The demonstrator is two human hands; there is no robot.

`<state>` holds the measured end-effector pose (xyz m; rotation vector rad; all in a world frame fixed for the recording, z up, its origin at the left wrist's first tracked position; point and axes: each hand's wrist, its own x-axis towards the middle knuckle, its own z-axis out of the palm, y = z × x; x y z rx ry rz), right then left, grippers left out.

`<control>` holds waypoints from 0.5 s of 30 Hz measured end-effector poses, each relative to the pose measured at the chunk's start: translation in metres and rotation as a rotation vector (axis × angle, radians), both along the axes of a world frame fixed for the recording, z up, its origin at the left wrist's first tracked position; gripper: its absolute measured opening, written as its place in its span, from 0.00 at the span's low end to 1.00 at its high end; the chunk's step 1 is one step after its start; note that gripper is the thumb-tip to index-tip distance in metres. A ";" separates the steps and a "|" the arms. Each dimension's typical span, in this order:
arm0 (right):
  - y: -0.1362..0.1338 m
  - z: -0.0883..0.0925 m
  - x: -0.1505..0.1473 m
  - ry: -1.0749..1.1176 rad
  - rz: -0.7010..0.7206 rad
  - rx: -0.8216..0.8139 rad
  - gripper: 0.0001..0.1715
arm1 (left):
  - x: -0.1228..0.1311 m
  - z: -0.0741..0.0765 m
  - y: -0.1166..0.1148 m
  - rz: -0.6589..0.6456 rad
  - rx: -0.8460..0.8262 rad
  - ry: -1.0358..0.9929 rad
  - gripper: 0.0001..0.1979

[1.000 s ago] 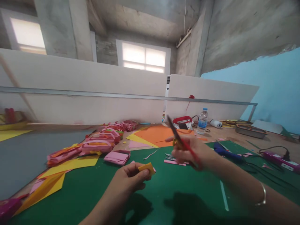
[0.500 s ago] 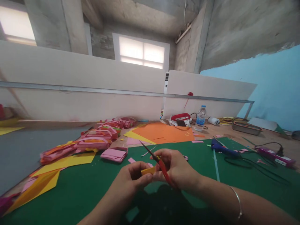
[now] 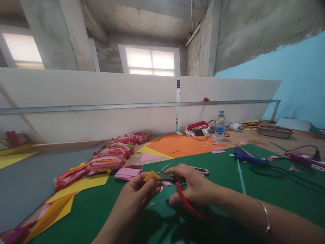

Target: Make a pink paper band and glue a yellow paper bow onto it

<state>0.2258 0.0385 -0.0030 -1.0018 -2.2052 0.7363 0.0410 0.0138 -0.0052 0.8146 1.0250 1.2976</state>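
Observation:
My left hand [image 3: 137, 195] pinches a small yellow-orange piece of paper [image 3: 151, 176] between thumb and fingers, held just above the green cutting mat [image 3: 228, 189]. My right hand [image 3: 194, 186] is closed round the red handles of a pair of scissors [image 3: 181, 193]. The scissors' blades point left and meet the paper at its right edge. Small pink scraps [image 3: 166, 183] lie on the mat under the hands.
A row of folded pink and orange paper pieces [image 3: 106, 159] runs along the left. Yellow sheets [image 3: 78, 184] and an orange sheet [image 3: 180, 145] lie behind. A blue glue gun [image 3: 247, 158], black cables, a pink tool [image 3: 304, 160], a water bottle [image 3: 219, 125] and a metal tray [image 3: 275, 131] sit right.
My right hand brought the scissors from the air down to the paper. The blades, upright a second ago, now lie level against the piece. My left hand stayed put.

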 end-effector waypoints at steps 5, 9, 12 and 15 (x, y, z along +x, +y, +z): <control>-0.006 0.000 -0.003 -0.098 -0.052 0.094 0.37 | -0.001 -0.003 0.001 -0.076 0.018 0.009 0.13; -0.008 0.001 -0.003 -0.107 -0.081 0.083 0.35 | 0.000 -0.003 0.001 -0.091 0.055 0.085 0.12; -0.010 0.001 -0.003 -0.124 -0.097 0.084 0.34 | 0.002 -0.002 -0.001 -0.099 0.065 0.131 0.12; -0.011 0.000 -0.004 -0.130 -0.103 0.090 0.33 | 0.002 -0.002 -0.003 -0.105 0.066 0.115 0.13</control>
